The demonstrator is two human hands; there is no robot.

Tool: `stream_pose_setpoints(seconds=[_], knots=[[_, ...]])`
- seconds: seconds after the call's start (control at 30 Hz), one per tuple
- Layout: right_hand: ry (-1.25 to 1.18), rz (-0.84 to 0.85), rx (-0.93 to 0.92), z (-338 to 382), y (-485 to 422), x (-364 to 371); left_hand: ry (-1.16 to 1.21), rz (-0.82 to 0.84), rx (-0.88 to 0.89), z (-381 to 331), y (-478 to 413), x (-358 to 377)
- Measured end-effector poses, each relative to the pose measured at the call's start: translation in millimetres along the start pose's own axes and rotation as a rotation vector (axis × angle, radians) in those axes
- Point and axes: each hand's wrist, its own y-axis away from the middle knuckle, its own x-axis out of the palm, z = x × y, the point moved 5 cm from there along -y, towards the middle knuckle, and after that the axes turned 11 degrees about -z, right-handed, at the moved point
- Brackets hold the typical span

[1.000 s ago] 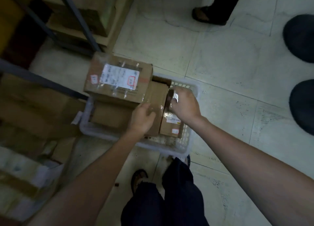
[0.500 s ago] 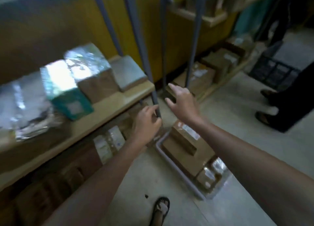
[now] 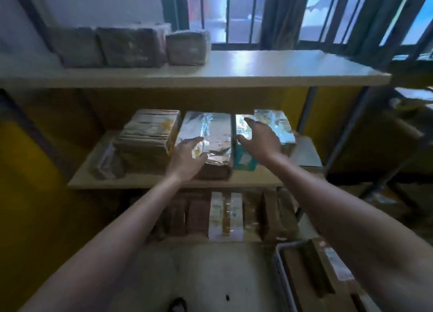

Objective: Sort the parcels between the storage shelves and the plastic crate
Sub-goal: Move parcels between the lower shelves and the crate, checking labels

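Note:
I face the storage shelves. On the middle shelf (image 3: 150, 182) stand several parcels: a brown bundle (image 3: 147, 136), a tall parcel with a shiny taped top (image 3: 208, 129), a teal box (image 3: 243, 159) and another shiny-topped parcel (image 3: 274, 124). My left hand (image 3: 187, 157) reaches with spread fingers to the left side of the tall shiny parcel. My right hand (image 3: 260, 140) hovers with fingers spread over the teal box. Neither hand holds anything. The plastic crate (image 3: 280, 260) with brown parcels (image 3: 314, 279) sits on the floor at bottom right.
The top shelf (image 3: 257, 70) carries three wrapped bundles (image 3: 131, 46) at its left. The bottom shelf holds upright boxes (image 3: 225, 215). A barred window (image 3: 246, 14) is behind. A metal shelf post (image 3: 307, 110) stands at the right.
My view rose from the crate on the floor to the shelves. Both hands left the crate's parcels and now reach empty toward the middle shelf.

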Motion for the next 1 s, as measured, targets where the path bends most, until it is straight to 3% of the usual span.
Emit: stream_pose_setpoints(seconds=[0.17,0.37,0.43,0.57,0.67,0.9,1.0], knots=[[-0.072,0.111,-0.009,51.6,-19.1,88.2,-0.018,-0.019,-0.086,92.7,-27.2,-30.7],[-0.145,0.267,-0.028,132.4,-41.6,204.9,-0.137,-0.025,-0.35,245.7,-82.6,-75.8],[-0.186,0.279,-0.065,163.6,-46.8,232.4,-0.071,0.02,-0.463,288.4,-91.9,-85.5],[-0.246,0.268,-0.194,231.5,-43.8,280.6,-0.094,-0.072,-0.561,354.1,-99.2,-103.9],[-0.27,0.388,-0.207,271.6,-22.9,323.9,-0.103,-0.069,-0.635,390.8,-100.8,-103.6],[-0.241,0.899,-0.048,282.0,22.7,415.2,0.102,0.073,-0.88,437.7,-98.9,-81.4],[-0.44,0.863,0.227,281.0,25.5,417.5,0.141,0.0,-0.907,442.8,-98.7,-82.0]])
